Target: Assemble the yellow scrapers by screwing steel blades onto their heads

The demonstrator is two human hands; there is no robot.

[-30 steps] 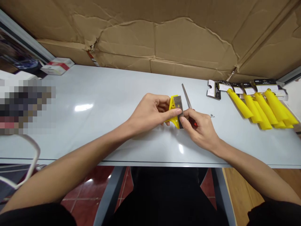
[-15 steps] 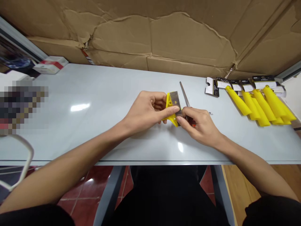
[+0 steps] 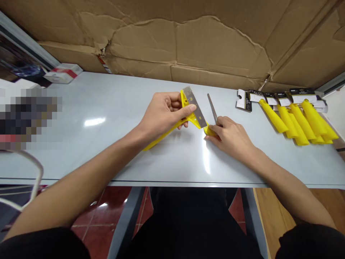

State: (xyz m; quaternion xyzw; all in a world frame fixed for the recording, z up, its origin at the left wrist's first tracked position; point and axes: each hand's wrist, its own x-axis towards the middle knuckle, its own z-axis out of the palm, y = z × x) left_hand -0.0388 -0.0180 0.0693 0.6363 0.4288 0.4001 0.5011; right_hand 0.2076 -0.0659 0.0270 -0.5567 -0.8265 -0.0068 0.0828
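Observation:
My left hand [image 3: 168, 111] is closed around a yellow scraper [image 3: 192, 117], with the thumb pressed on its wide grey metal blade [image 3: 194, 102]. The scraper's yellow handle runs back beneath the hand and wrist, toward the table's front edge. To the right, my right hand [image 3: 229, 135] pinches a small yellow piece [image 3: 209, 131] close to the blade's lower corner. How far that piece extends under the fingers is hidden. Just behind the right hand lies a slim metal tool [image 3: 212, 107], its near end covered by the hand.
On the right of the white table [image 3: 107, 154] lie several yellow scraper handles or sleeves [image 3: 295, 120] with black-and-white cards [image 3: 302, 94]. A white-and-red box [image 3: 63, 73] sits at the back left. Cardboard [image 3: 142, 45] stands along the back; a white curved tube [image 3: 37, 176] is at left.
The scraper and my left hand have shifted up and left, away from my right hand. The blade is now uncovered at its lower end, and a yellow piece shows in the right fingers.

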